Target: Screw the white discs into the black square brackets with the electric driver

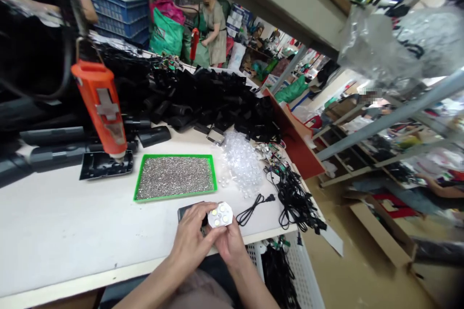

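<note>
White plate (pixel 220 215), angular in outline and set with four round yellowish discs, sits at the lower centre of the frame, above the near edge of the bench (pixel 72 231). Both hands are together on it: the left hand (pixel 194 231) has fingers and thumb closed at its left side, and the right hand (pixel 232 244) grips from below and the right. A dark casing (pixel 184 211) shows just behind the left hand, partly hidden by it. Under the bench, at the lower right, a white crate (pixel 310 280) holds black cords (pixel 277 275).

Just right of the hands lies a coiled cord (pixel 250 210), with a tangled bundle of cables (pixel 295 198) beyond it towards the bench's right edge. Farther in, at centre, a green tray (pixel 214 174) holds small metal pieces (pixel 177 175), beside a pile of clear plastic parts (pixel 242 161). Left of the tray, an orange power screwdriver (pixel 103 108) hangs with its tip over an open black shell (pixel 106 166). Black housings (pixel 203 91) are heaped behind. At the upper centre, a person (pixel 216 26) stands near a green sack (pixel 166 33); blue crates (pixel 119 14) are stacked at the upper left.
</note>
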### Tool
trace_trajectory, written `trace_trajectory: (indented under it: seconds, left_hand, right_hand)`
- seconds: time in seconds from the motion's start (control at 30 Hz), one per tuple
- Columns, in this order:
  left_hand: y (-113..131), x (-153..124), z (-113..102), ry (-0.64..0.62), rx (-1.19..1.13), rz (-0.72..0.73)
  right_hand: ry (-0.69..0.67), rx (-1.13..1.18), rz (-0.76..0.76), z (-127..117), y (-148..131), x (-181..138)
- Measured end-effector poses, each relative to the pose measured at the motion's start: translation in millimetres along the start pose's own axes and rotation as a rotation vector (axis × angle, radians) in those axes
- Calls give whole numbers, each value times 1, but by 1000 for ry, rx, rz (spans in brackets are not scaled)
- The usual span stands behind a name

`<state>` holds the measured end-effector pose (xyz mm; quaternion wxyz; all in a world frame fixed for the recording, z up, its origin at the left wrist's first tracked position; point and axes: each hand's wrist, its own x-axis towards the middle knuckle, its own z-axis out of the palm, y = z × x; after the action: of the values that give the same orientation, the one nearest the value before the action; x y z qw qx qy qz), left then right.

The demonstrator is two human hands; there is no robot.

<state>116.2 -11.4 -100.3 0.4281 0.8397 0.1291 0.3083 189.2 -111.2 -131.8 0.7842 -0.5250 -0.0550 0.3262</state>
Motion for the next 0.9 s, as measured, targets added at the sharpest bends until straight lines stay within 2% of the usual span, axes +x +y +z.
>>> trace_trajectory:
  seconds: [0.07,0.1,0.2,0.3,0.37,0.5,0.63,0.7,0.73,0.8,0.87,0.9]
  left_hand:
    - [2,-3,1,-45,-23,26]
    - [2,-5,0,-67,-34,38]
    - [1,-12,0,-120,-75,31]
    - [2,-17,5,-184,-146,-86]
    - [4,-18,9,-206,-213,-185]
    - [12,-19,12,-212,-411,-391]
    - [16,-23,2,-229,-553,-573]
    - [16,-27,-9,-203,-602,-622]
    - [14,-31,-18,-186,-632,-630]
    - [7,-40,-44,-130,-709,-632]
    - [-1,-53,-82,-3,-799,-640]
    - [-4,-62,-106,98,-826,-649]
  right_hand:
    - [-34,-225,-120,-16,-14,-5]
    - [-59,-412,-195,-28,-24,-7]
    - [-129,-1210,-430,-71,-51,-8]
    - [-156,-1887,-593,-106,-61,-1]
    - [-165,-2097,-665,-118,-58,7]
    - [-90,-2165,-736,-124,-63,10]
    - [131,-2134,-797,-123,-97,-11]
    - [170,-2077,-863,-116,-114,-26]
    - [138,-2022,-908,-109,-121,-33]
    - [-27,-1811,-1030,-86,-129,-45]
    - [-220,-1532,-1092,-50,-129,-53]
    - [-321,-1392,-1081,-28,-126,-56]
